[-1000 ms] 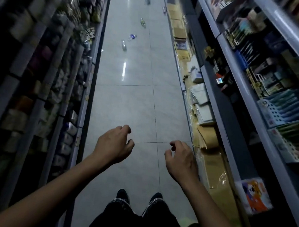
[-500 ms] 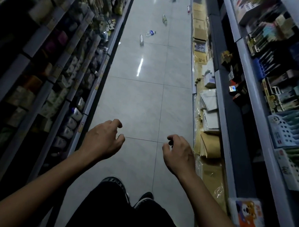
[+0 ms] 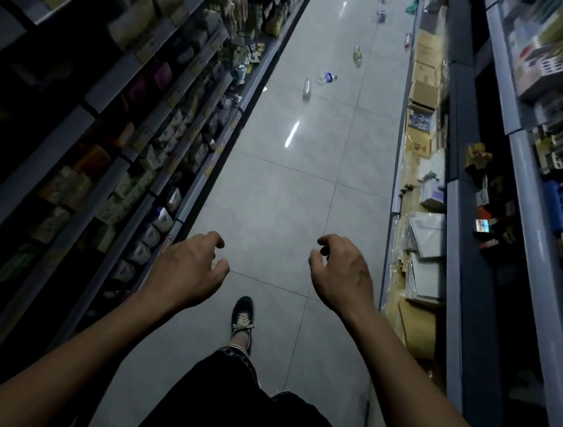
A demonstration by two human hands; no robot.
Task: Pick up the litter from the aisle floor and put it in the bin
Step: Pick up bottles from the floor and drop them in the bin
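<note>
Litter lies far ahead on the grey tiled aisle floor: a clear bottle (image 3: 307, 89), a crushed bottle with a blue label (image 3: 325, 77), a greenish bottle (image 3: 357, 55), a red-labelled bottle (image 3: 408, 40) by the right shelf, and more pieces further off (image 3: 381, 16). My left hand (image 3: 187, 270) and my right hand (image 3: 340, 274) hang out in front of me, fingers loosely curled, holding nothing. Both hands are well short of the litter. No bin is in view.
Stocked shelves (image 3: 167, 137) line the left side of the aisle. On the right, cardboard boxes (image 3: 422, 93) and wrapped goods (image 3: 424, 239) sit on the bottom shelf below stationery racks. My dark shoe (image 3: 242, 316) steps forward on the floor between the shelves.
I have walked forward along the aisle, so the litter appears lower in view and nearer. One foot has stepped ahead. Both hands stay empty and loosely curled.
</note>
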